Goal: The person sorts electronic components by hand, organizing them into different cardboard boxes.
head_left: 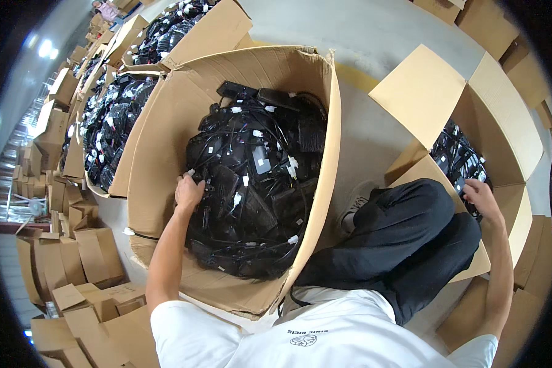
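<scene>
The largest thing in view is the big cardboard box (159, 153) at the centre of the frame, tipped open toward the viewer and heaped almost to its rim with black wired parts (251, 178), their cables tangled and tagged with small white connectors. So far as can be judged, this heap is barely drawn down: most of the work on it appears to be left.

At the right of the frame a second open box (503, 129) is seen, with a much smaller lot of the same black parts (460, 162) lying in its lower corner. Whether that box is being filled or emptied cannot be told.

In the upper left, 2 further open boxes (129, 46) full of like parts are lined up along the floor, apparently untouched.

The left hand (189, 193) is laid on the left edge of the central heap, its fingers curled down into the cables; what exactly is gripped cannot be told. The right hand (481, 196) is stretched to the right-hand box, its fingers closed loosely on a black part at the edge of that pile.
</scene>
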Demonstrator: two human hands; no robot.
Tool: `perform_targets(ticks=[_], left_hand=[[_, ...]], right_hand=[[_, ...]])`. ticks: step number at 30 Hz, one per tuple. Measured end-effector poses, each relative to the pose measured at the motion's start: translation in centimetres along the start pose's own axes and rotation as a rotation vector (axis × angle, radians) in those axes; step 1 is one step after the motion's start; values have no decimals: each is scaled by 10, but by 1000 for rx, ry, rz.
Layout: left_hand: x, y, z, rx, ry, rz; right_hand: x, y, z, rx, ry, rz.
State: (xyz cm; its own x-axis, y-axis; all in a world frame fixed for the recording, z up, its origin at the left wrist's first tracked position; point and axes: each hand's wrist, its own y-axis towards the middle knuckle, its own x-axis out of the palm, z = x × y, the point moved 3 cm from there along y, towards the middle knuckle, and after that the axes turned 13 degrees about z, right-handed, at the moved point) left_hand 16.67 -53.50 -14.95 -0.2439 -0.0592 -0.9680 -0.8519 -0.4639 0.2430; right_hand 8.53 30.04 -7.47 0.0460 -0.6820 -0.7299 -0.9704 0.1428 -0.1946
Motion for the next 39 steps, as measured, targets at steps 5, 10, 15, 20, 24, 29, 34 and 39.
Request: perform_targets(ticks=[5,10,15,20,24,29,34,39], left_hand=[[34,9,-8,-167,23,-246],[36,36,33,-306,280,-360],[-17,42,-11,-123,-189,-187],[-144,25,65,-274,-904,-198],[-208,1,136,-313,-1247,-83],[-223,-28,222,-144,-1553,-181],[-222,-46,268,-63,-1748,-404],[-202,-57,296,-199,-1869,-607]], right_hand=[[15,-15,-27,-159,-127,-59],[6,-19,-21,-19,-131,13],[-2,-20,-27,-7,-39,27],[-6,-32,-71,-91,142,97],[52,-45,-195,-475,280,-20],[143,-87,-316,-611,693,-219],[162,-103,-337,-452,935,-383],[149,-110,-311,-296,1191,-196]])
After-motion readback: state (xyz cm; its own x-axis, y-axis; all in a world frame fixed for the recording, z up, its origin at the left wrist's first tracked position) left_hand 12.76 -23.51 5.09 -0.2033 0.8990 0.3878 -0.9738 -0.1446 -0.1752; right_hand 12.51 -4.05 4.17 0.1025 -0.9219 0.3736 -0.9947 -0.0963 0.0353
